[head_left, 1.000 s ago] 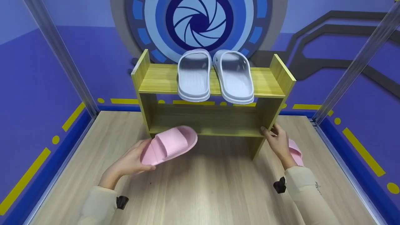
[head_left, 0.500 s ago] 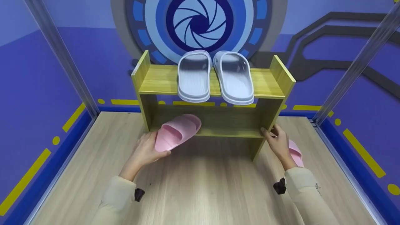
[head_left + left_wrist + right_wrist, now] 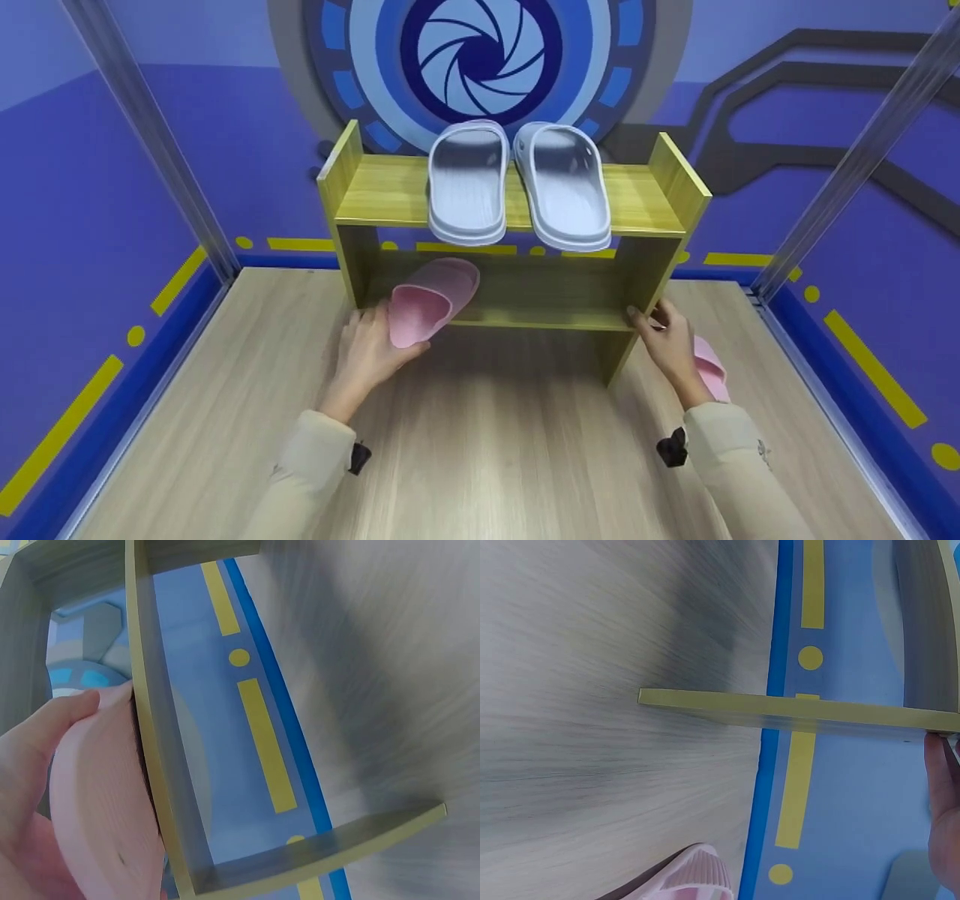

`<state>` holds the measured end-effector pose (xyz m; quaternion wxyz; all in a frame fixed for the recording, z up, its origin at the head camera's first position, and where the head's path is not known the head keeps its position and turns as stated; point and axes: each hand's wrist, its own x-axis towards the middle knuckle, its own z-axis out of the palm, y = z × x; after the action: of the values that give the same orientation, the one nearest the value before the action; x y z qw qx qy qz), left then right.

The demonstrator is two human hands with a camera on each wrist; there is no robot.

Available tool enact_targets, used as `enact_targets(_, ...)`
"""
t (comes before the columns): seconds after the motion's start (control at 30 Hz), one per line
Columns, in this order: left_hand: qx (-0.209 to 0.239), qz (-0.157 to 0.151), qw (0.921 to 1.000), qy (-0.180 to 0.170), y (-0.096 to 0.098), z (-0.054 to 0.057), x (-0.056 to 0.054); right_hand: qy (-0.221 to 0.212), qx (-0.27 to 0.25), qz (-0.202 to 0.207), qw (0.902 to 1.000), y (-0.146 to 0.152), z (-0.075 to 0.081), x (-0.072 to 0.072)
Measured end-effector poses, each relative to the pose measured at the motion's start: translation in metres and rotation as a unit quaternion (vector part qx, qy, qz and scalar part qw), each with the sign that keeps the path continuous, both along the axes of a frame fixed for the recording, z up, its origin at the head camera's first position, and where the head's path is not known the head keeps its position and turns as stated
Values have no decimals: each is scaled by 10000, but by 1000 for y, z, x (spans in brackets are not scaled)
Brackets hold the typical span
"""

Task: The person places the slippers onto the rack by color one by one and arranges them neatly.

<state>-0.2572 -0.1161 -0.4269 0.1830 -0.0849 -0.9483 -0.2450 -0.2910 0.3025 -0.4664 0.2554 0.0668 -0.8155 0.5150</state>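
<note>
My left hand point(image 3: 369, 346) grips a pink slipper point(image 3: 436, 296) by its heel end, thumb along the near edge. The slipper's toe reaches over the lower shelf of a small wooden shoe rack point(image 3: 555, 296). In the left wrist view the ridged sole of the slipper point(image 3: 109, 787) lies right at the shelf's front edge. My right hand point(image 3: 666, 337) holds the rack's right side panel at the height of the lower shelf, the thumb on its front edge. Behind that wrist, a second pink slipper point(image 3: 709, 366) lies on the floor board, partly hidden.
Two pale grey clogs point(image 3: 468, 187) stand side by side on the top shelf, heels jutting over its front edge. Blue printed walls point(image 3: 255, 150) close off the back and sides. Wood-look flooring point(image 3: 487, 450) spreads in front of the rack.
My left hand has moved forward and right with the pink slipper, turning it so its toe points more toward the back and over the lower shelf. My right hand has stayed put.
</note>
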Motion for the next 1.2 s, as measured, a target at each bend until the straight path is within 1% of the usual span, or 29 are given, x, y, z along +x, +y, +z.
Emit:
enact_targets(0.13,-115,138,9997,-191,4,1,-1,65,58,-34,10000,1,-1,0)
enact_targets(0.27,-208,126,9990,-374,2,2,2,27,48,-14,10000,0,1,2)
enact_targets(0.33,-226,66,9988,-419,-1,2,4,15,-22,28,10000,-1,3,3)
enact_targets(0.47,-301,-69,9987,-414,-9,3,10,48,-17,78,10000,-8,14,12)
enact_targets(0.57,-271,-215,9984,-451,-17,4,15,67,61,60,9999,-14,21,18)
enact_targets(0.8,-107,-610,9964,-580,-36,7,26,88,35,52,9999,-15,24,19)
enact_targets(0.93,150,-936,9934,-653,-44,8,29,80,49,63,9999,-14,24,19)
enact_targets(1.0,319,-1028,9916,-717,-48,8,30,65,69,55,9999,-14,24,19)
enact_targets(1.2,850,-966,9873,-935,-50,2,31,56,-11,44,10000,-14,22,18)
